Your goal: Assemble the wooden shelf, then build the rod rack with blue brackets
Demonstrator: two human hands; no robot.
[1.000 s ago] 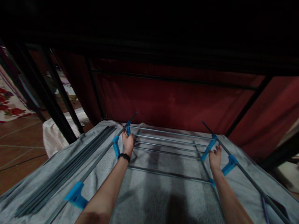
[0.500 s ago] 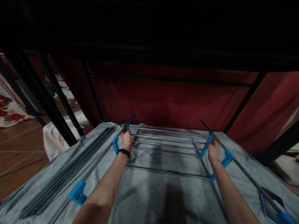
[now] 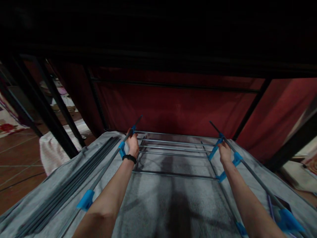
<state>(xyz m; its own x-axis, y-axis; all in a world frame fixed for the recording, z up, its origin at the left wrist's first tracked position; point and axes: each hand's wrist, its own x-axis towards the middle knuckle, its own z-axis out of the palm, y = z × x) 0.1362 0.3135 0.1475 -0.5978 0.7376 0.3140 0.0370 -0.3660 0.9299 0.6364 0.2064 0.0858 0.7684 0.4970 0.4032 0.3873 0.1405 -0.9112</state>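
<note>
Both hands clenched — left hand (image 3: 133, 145) and right hand (image 3: 225, 152) on side rods (image 3: 106, 165) of the half-built rack (image 3: 173, 155); spare rods (image 3: 66, 185) at 9 o'clock unused.

I had both bare arms stretched forward and spread apart; my left hand (image 3: 133, 145), black band at its wrist, was curled into a closed grasp, my right hand (image 3: 225, 152) likewise closed.

Both forearms are bare, with a black wristband (image 3: 129, 158) on the left wrist.
</note>
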